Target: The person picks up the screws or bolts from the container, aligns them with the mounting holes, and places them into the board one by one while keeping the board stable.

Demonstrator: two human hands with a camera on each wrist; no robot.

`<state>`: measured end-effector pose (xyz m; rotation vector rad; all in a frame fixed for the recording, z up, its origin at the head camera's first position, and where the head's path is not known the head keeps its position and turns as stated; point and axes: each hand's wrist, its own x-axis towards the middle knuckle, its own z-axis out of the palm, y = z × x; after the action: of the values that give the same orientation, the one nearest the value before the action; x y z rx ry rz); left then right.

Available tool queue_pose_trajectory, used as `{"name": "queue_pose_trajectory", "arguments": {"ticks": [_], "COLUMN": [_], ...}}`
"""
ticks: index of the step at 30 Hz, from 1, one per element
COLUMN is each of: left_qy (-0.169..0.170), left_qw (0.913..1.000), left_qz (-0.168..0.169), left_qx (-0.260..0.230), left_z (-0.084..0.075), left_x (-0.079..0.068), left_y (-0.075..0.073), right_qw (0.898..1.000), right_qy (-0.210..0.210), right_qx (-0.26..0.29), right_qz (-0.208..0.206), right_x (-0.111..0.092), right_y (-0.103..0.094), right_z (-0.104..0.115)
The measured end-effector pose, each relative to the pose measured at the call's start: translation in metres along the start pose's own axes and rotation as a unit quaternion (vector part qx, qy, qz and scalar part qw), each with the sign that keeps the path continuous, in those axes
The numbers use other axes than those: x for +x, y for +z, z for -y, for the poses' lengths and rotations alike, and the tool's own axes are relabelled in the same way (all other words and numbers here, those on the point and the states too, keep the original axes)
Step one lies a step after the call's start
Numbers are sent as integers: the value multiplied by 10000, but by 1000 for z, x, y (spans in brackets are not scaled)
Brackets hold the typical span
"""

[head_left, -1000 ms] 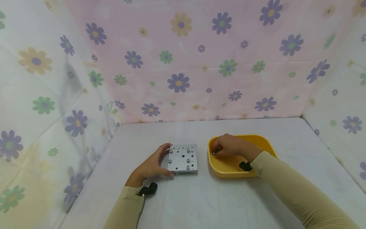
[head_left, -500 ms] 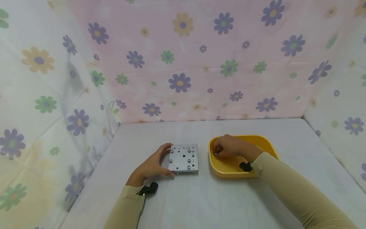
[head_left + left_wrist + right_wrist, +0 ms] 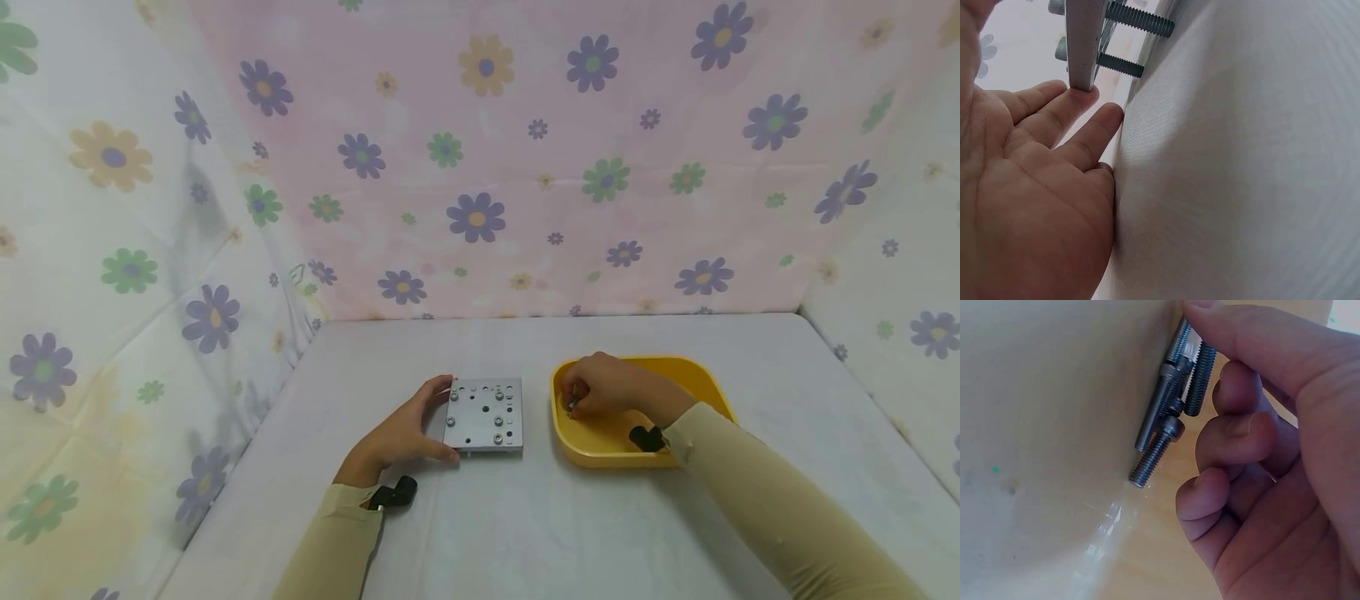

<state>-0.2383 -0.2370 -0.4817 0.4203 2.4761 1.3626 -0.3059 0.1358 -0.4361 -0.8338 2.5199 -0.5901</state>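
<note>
My left hand (image 3: 401, 435) holds a square silver metal plate (image 3: 487, 429) by its left side, thumb at the near corner and fingers at the far one. Several socket-head bolts (image 3: 498, 422) are set in its holes. Their threaded shanks (image 3: 1141, 20) poke out underneath in the left wrist view. Down in the yellow bin (image 3: 622, 460), my right hand (image 3: 606, 387) pinches a dark threaded bolt (image 3: 1200, 381) between thumb and fingers; its upper end is hidden. Other bolts (image 3: 1157, 453) lie bunched against the bin wall beside it.
A white cloth (image 3: 480, 525) covers the table. Flower-patterned sheets (image 3: 540, 208) hang behind and at both sides. A black wrist camera (image 3: 396, 493) sits on the left wrist and another (image 3: 647, 438) on the right, close to the bin's near wall.
Inside the bin, my right fingers have shifted slightly, with the small bolt at their tips. The left hand stays on the plate. The whole head view has drifted slightly.
</note>
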Motion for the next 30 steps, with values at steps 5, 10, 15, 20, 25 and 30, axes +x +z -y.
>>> {"name": "queue_pose_trajectory", "arguments": {"ticks": [5, 10, 15, 20, 25, 30], "left_qy": [37, 13, -17, -49, 1, 64], "left_qw": [10000, 10000, 10000, 9999, 9999, 9998], "left_qz": [6, -11, -40, -66, -101, -130], "left_qx": [-12, 57, 58, 62, 89, 98], "left_z": [0, -1, 0, 3, 6, 6], "left_x": [0, 0, -1, -2, -1, 0], "left_y": [0, 0, 0, 0, 0, 1], "right_qw": [10000, 9999, 9994, 9986, 9969, 9944], "right_qy": [-19, -39, -41, -79, -145, -224], "right_qx": [-16, 33, 119, 214, 306, 368], "right_qz": [-84, -152, -308, -484, -707, -967], "right_x": [-1, -5, -7, -7, -12, -16], "right_y": [-1, -4, -6, -5, -8, -12], "right_z": [-2, 1, 3, 1, 0, 0]}}
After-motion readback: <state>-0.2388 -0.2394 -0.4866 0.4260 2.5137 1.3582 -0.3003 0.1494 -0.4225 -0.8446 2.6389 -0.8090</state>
